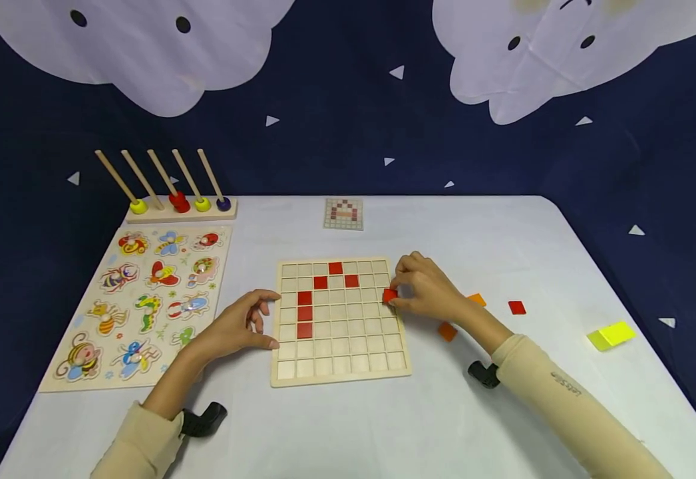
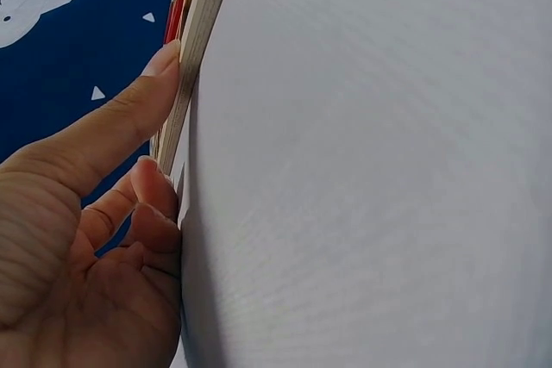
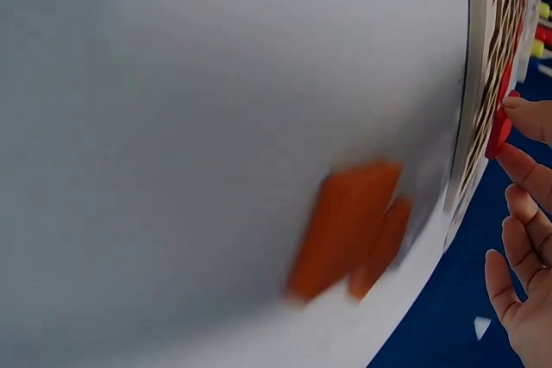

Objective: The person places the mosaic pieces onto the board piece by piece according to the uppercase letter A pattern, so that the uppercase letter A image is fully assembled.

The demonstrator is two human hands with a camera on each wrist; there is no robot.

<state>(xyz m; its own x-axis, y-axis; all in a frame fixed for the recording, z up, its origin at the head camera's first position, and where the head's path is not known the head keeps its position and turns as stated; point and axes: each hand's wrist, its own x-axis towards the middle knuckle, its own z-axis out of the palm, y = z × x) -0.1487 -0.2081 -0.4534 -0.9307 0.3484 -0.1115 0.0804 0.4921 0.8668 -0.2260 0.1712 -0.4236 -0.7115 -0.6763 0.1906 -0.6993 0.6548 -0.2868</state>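
Observation:
A wooden grid board [image 1: 342,382] lies flat on the white table, with several red square tiles [image 1: 305,313] set in its cells. At the board's right edge my right hand [image 1: 428,289] pinches a red tile [image 1: 388,295] between thumb and finger; the right wrist view shows this red tile [image 3: 500,131] just above the grid. My left hand [image 1: 237,326] rests at the left edge, fingers loosely bent, thumb tip and fingertips against the frame. In the left wrist view, the thumb [image 2: 129,122] touches the board's side.
A small pattern card [image 1: 343,214] lies behind the board. To the left are an insect peg puzzle [image 1: 165,286] and a peg stand [image 1: 181,216] with coloured beads. On the right lie orange pieces [image 1: 447,331], a loose red tile [image 1: 517,307] and a yellow block [image 1: 611,336].

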